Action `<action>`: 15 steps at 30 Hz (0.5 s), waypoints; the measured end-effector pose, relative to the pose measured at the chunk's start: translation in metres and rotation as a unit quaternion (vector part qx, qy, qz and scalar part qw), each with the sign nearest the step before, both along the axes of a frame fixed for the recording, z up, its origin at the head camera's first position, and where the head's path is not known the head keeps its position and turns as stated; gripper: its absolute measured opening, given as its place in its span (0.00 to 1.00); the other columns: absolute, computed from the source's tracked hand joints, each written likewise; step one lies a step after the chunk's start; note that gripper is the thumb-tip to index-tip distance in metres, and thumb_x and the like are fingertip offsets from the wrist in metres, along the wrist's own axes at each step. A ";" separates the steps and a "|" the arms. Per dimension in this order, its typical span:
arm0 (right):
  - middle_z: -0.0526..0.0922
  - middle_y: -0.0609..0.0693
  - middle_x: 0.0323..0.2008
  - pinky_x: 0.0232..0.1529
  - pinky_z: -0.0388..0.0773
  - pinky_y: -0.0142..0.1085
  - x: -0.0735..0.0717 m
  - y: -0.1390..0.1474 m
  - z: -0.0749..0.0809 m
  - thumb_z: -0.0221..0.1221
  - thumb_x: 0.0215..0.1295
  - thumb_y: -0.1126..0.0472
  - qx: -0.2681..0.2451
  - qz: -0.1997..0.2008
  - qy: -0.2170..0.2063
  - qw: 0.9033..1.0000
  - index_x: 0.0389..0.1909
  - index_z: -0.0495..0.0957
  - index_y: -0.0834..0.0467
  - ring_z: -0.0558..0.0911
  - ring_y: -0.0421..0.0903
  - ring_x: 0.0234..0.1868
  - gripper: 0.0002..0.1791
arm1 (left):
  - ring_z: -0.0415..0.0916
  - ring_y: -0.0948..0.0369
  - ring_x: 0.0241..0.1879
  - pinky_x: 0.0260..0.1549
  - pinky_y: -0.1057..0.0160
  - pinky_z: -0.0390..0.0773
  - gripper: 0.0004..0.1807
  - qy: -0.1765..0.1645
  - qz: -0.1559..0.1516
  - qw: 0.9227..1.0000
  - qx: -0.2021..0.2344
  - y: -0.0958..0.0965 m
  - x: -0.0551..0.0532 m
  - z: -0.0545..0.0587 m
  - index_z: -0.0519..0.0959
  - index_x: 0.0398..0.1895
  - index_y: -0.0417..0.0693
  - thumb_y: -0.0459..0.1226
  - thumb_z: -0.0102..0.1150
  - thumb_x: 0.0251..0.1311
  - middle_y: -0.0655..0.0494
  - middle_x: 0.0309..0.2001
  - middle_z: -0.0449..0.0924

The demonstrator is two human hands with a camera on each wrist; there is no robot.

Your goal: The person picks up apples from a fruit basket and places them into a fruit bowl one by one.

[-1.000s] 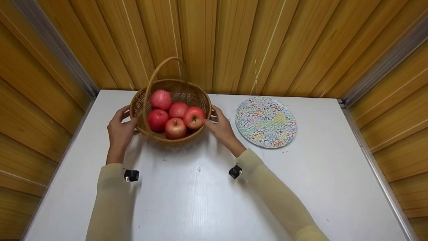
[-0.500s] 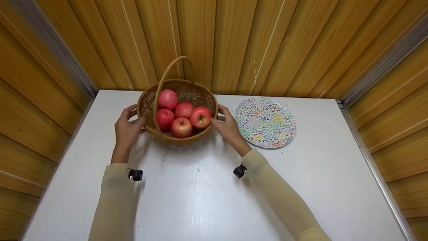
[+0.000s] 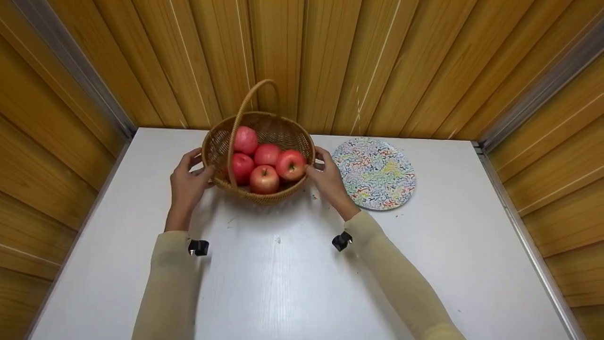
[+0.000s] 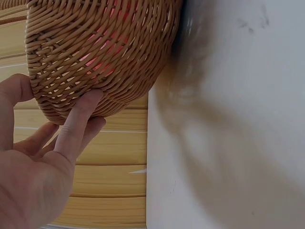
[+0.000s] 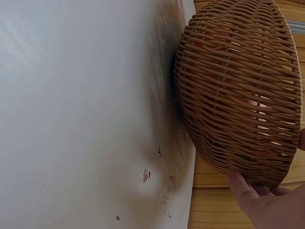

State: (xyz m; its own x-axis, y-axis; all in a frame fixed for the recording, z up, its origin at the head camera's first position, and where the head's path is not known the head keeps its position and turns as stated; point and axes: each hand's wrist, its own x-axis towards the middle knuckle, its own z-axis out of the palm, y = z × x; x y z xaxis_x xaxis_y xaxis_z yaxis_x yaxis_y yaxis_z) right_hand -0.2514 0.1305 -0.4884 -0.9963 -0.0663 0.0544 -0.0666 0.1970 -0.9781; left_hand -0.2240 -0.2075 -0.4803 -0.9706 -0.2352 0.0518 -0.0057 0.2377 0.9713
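Observation:
A round wicker basket (image 3: 288, 130) with a tall arched handle (image 3: 242, 108) holds several red apples (image 3: 264, 179). My left hand (image 3: 187, 182) grips its left side, thumb at the rim and fingers spread under the woven wall. On the opposite side my right hand (image 3: 329, 177) holds the rim the same way. In the left wrist view the left fingers (image 4: 78, 121) press against the weave, and red shows through the gaps. The right wrist view has the right hand (image 5: 274, 205) at the basket's side near the rim, with part of that hand out of frame.
A round plate (image 3: 375, 172) with a multicoloured squiggle pattern lies right of the basket, close to the right hand. The white table (image 3: 278, 283) ends at a wood-panelled wall (image 3: 325, 61) behind. Small dark specks (image 5: 146, 175) mark the tabletop.
Both hands and the basket of apples have moved steadily right, closer to the patterned plate. The grip on the basket looks the same, and the plate has stayed in place.

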 end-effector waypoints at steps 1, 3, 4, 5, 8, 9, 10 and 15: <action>0.75 0.59 0.67 0.59 0.83 0.44 0.000 0.001 0.000 0.62 0.69 0.61 0.001 -0.001 0.000 1.000 0.78 0.66 0.59 0.79 0.57 0.64 0.36 | 0.82 0.46 0.61 0.38 0.60 0.90 0.32 0.002 0.000 1.000 0.002 0.001 0.000 0.000 0.69 0.78 0.45 0.35 0.63 0.71 0.41 0.70 0.74; 0.75 0.59 0.67 0.58 0.83 0.43 0.000 0.003 0.001 0.62 0.69 0.61 0.002 -0.004 0.001 1.000 0.78 0.67 0.59 0.79 0.57 0.64 0.36 | 0.82 0.46 0.60 0.38 0.60 0.90 0.32 0.004 -0.001 1.000 0.005 0.004 -0.001 -0.001 0.70 0.77 0.45 0.35 0.64 0.71 0.41 0.70 0.75; 0.76 0.59 0.67 0.58 0.83 0.43 0.000 0.004 0.001 0.62 0.69 0.62 0.001 -0.005 0.001 1.000 0.78 0.67 0.59 0.79 0.57 0.64 0.36 | 0.82 0.46 0.60 0.38 0.60 0.90 0.32 0.004 -0.001 1.000 0.004 0.005 -0.001 -0.002 0.70 0.77 0.46 0.35 0.64 0.71 0.41 0.70 0.75; 0.76 0.60 0.67 0.58 0.83 0.43 0.000 0.006 0.001 0.62 0.69 0.62 -0.001 -0.008 0.001 1.000 0.78 0.67 0.60 0.79 0.57 0.64 0.36 | 0.82 0.47 0.60 0.38 0.60 0.90 0.32 0.005 -0.003 1.000 0.002 0.006 -0.001 -0.002 0.70 0.77 0.46 0.35 0.64 0.71 0.41 0.70 0.75; 0.76 0.60 0.67 0.59 0.83 0.44 0.000 0.008 0.002 0.61 0.70 0.63 0.000 -0.013 -0.005 1.000 0.78 0.67 0.59 0.80 0.57 0.64 0.36 | 0.82 0.47 0.60 0.39 0.57 0.90 0.32 0.005 -0.007 1.000 0.001 0.009 -0.002 -0.003 0.70 0.78 0.46 0.36 0.64 0.72 0.41 0.70 0.75; 0.75 0.60 0.68 0.59 0.83 0.44 -0.001 0.009 0.001 0.61 0.70 0.63 0.001 -0.014 -0.008 1.000 0.78 0.66 0.59 0.79 0.57 0.64 0.36 | 0.82 0.47 0.60 0.39 0.57 0.90 0.32 0.005 -0.007 1.000 0.001 0.009 -0.002 -0.004 0.70 0.78 0.47 0.36 0.64 0.72 0.42 0.70 0.75; 0.75 0.59 0.68 0.59 0.83 0.44 -0.001 0.010 0.001 0.61 0.70 0.63 0.002 -0.015 -0.010 1.000 0.78 0.66 0.59 0.79 0.56 0.64 0.36 | 0.82 0.47 0.60 0.39 0.57 0.90 0.32 0.006 -0.006 1.000 0.001 0.010 -0.002 -0.004 0.70 0.78 0.47 0.36 0.64 0.72 0.42 0.70 0.75; 0.75 0.59 0.68 0.58 0.83 0.44 -0.001 0.011 -0.001 0.61 0.69 0.63 0.005 -0.015 -0.004 1.000 0.79 0.66 0.59 0.79 0.57 0.65 0.36 | 0.82 0.47 0.60 0.38 0.59 0.90 0.32 0.017 0.000 1.000 0.006 0.012 -0.001 -0.005 0.71 0.77 0.48 0.36 0.65 0.72 0.43 0.69 0.75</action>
State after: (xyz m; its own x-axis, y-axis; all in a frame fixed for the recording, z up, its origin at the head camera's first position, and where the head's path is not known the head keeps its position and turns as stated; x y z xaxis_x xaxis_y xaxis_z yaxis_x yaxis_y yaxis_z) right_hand -0.2526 0.1419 -0.4894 -0.9983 -0.0360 0.0469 -0.0534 0.2081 -0.9767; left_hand -0.2251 -0.1953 -0.4854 -0.9680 -0.2369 0.0830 0.0280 0.2266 0.9736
